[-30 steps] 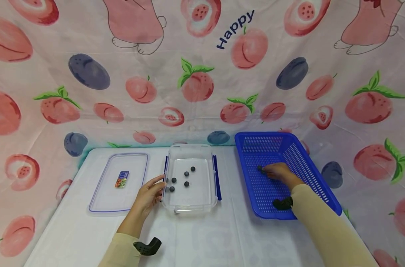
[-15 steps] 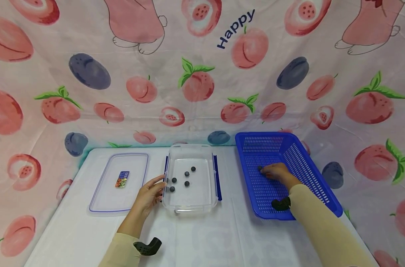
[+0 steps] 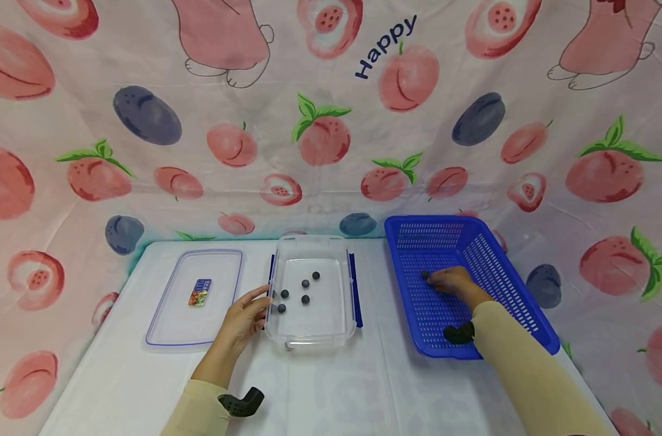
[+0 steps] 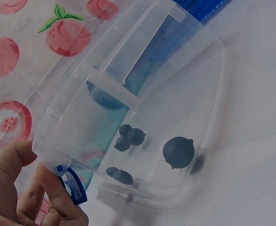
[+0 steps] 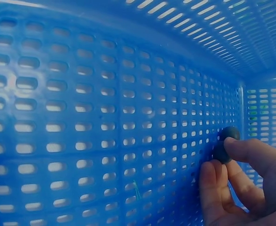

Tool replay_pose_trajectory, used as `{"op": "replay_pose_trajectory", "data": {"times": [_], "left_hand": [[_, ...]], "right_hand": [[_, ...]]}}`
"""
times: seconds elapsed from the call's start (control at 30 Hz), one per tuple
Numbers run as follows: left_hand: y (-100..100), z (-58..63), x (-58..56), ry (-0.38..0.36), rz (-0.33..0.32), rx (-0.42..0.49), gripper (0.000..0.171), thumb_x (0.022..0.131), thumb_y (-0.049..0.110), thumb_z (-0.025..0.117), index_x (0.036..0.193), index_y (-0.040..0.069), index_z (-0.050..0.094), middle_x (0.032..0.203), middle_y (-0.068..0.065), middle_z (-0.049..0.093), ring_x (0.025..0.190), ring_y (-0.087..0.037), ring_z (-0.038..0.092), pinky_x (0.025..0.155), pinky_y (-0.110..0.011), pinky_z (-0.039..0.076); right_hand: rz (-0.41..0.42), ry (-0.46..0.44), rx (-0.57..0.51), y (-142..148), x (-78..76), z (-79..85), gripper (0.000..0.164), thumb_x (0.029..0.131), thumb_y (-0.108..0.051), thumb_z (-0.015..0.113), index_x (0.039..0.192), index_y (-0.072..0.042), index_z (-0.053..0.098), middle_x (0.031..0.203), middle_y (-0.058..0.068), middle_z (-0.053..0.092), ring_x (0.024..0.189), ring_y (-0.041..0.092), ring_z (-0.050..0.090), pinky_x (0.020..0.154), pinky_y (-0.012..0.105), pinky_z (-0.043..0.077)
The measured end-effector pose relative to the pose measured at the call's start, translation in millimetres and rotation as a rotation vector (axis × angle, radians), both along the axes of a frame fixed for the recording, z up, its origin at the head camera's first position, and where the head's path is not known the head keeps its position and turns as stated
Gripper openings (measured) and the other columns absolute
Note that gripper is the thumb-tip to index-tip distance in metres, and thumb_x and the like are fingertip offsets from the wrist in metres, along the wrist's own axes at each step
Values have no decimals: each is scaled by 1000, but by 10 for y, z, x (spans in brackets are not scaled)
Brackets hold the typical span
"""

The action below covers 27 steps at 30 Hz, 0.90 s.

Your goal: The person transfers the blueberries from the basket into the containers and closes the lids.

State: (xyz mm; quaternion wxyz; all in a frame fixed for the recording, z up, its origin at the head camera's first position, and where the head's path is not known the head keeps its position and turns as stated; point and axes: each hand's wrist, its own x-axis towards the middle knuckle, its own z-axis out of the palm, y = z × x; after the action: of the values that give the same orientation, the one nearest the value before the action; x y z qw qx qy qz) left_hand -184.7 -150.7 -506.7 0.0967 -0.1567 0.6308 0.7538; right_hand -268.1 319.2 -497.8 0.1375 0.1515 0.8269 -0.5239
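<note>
My left hand (image 3: 244, 321) grips the left rim of a clear plastic box (image 3: 331, 330), thumb and index fingertip close together beside a blue latch (image 4: 75, 186). Several dark round blueberries (image 3: 306, 300) lie spread over the box floor; through the plastic they look distorted in the left wrist view. My right hand (image 3: 455, 282) reaches into a blue perforated basket (image 3: 412, 327). There its thumb and fingers pinch a blueberry (image 5: 221, 153) low by the basket floor. A second blueberry (image 5: 230, 133) sits right against it, just past the thumb tip.
A clear lid (image 3: 169, 321) with a blue edge and a printed label (image 3: 200, 293) lies left of the box. White cloth (image 3: 336, 387) covers the table. A fruit-print curtain (image 3: 320, 200) hangs behind. Blue latches (image 3: 355, 290) flank the box.
My right hand has shifted very slightly within the basket, its fingertips now on the near blueberry. The left hand and the box have stayed in place.
</note>
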Motion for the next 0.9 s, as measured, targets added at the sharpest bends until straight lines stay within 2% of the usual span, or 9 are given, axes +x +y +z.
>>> {"op": "replay_pose_trajectory", "data": {"times": [0.17, 0.33, 0.43, 0.5, 0.67, 0.77, 0.9], "left_hand": [[-4, 2, -2, 3, -6, -5, 52, 94, 14, 66, 143, 7, 50, 72, 8, 57, 62, -1, 52, 55, -13, 48], [-8, 6, -3, 0, -10, -9, 53, 94, 15, 67, 143, 8, 50, 71, 8, 56, 62, -1, 52, 56, -13, 49], [-11, 6, -5, -2, -10, -8, 53, 94, 15, 66, 144, 8, 50, 72, 8, 56, 63, -1, 52, 56, -13, 49], [-14, 5, -9, -4, -11, -7, 53, 94, 14, 66, 144, 8, 50, 72, 8, 56, 63, -1, 52, 56, -13, 49], [-18, -1, -18, -7, -12, -1, 53, 94, 15, 66, 144, 9, 49, 73, 8, 57, 62, -1, 52, 56, -13, 48], [-24, -4, -17, -6, -16, -2, 53, 95, 15, 66, 145, 9, 49, 74, 8, 57, 63, -1, 52, 56, -14, 49], [-27, -4, -15, -4, -17, -4, 53, 95, 15, 65, 145, 9, 49, 74, 8, 57, 63, -1, 52, 56, -14, 49]], "right_hand": [[-20, -31, -35, 5, 10, 38, 43, 89, -1, 64, 124, 21, 53, 102, 15, 67, 94, 23, 66, 96, 42, 53], [-45, -68, -180, 44, 17, 87, 38, 90, 2, 63, 123, 19, 55, 84, 2, 69, 79, 13, 68, 86, 33, 58], [-62, -87, -274, 95, 15, 105, 40, 92, 2, 61, 128, 18, 51, 80, -1, 69, 73, 10, 68, 78, 28, 59], [-65, -100, -326, 126, 23, 125, 47, 94, 2, 59, 135, 19, 44, 81, -1, 68, 75, 9, 68, 81, 27, 58], [-80, -118, -446, 163, 47, 180, 49, 97, 3, 52, 141, 16, 36, 84, -2, 65, 79, 7, 66, 87, 26, 56], [-73, -113, -479, 160, 68, 215, 52, 98, 3, 50, 144, 17, 30, 86, -1, 65, 81, 7, 66, 91, 27, 55], [0, -89, -439, 145, 107, 284, 58, 99, -1, 50, 146, 18, 22, 97, 0, 63, 85, 3, 64, 96, 28, 52]]}}
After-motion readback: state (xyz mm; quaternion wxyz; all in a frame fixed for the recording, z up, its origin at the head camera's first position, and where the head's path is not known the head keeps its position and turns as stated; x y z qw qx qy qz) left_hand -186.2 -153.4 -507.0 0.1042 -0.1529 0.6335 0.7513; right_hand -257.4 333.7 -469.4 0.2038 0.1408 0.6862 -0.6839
